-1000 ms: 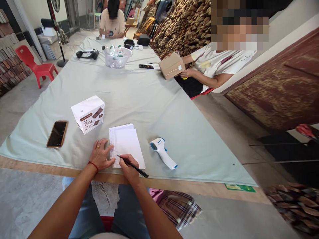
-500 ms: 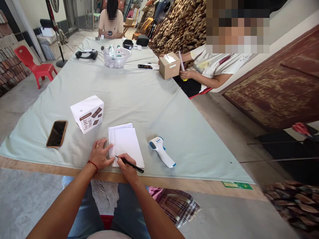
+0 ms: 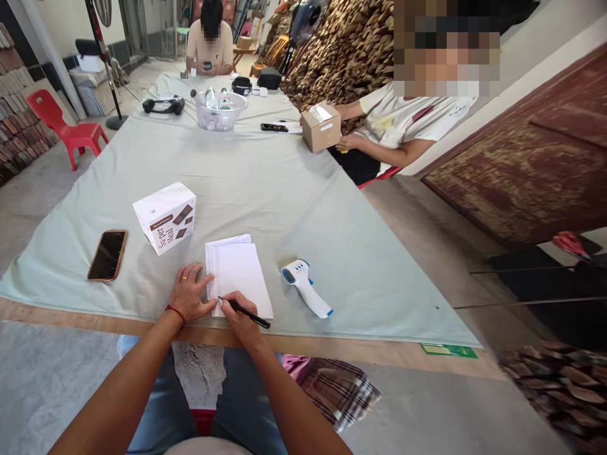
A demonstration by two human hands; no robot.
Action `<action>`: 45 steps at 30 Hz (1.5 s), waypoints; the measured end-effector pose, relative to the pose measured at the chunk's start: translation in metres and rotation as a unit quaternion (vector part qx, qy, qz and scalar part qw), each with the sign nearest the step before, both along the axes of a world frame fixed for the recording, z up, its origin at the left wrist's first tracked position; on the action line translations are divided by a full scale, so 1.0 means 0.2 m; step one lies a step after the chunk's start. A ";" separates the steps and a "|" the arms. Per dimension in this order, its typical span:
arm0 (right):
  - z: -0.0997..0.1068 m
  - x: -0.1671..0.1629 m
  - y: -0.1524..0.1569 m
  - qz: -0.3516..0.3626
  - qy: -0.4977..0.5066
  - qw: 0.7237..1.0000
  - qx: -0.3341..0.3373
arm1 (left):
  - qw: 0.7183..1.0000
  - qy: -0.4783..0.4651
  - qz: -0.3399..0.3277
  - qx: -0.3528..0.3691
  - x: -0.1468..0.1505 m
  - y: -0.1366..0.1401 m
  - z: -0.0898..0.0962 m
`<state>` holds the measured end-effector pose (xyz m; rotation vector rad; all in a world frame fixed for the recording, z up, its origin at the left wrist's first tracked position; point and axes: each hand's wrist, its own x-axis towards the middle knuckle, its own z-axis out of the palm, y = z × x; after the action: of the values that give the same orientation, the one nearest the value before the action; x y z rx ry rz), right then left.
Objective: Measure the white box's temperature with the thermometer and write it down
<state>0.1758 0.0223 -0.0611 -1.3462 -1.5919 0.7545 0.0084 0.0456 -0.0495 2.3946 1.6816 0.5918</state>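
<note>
Pen point(image 3: 246, 311) tilted lower; right hand point(image 3: 241, 316) writing.

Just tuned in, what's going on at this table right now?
The right hand holds a black pen with its tip at the left edge of a white notepad. The left hand lies flat beside the pad. A white box, phone and thermometer lie nearby.

Only the white box point(image 3: 165, 216) left of the notepad point(image 3: 238, 277) bears readable print — "Super Meal" in brown letters on its side. A small brown band above those words is too small to read.
</note>
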 end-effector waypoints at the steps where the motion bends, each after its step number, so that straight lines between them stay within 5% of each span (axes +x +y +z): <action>1: 0.00 0.00 0.00 0.000 -0.001 1.000 -0.002 | 1.000 0.001 0.001 0.000 0.00 0.00 0.00; 45: -0.02 0.00 0.00 -0.017 0.012 1.000 -0.003 | 1.000 0.011 0.001 0.008 0.00 0.01 -0.01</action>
<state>0.1762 0.0227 -0.0660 -1.3608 -1.5445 0.7533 0.0079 0.0471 -0.0505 2.4200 1.6962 0.5836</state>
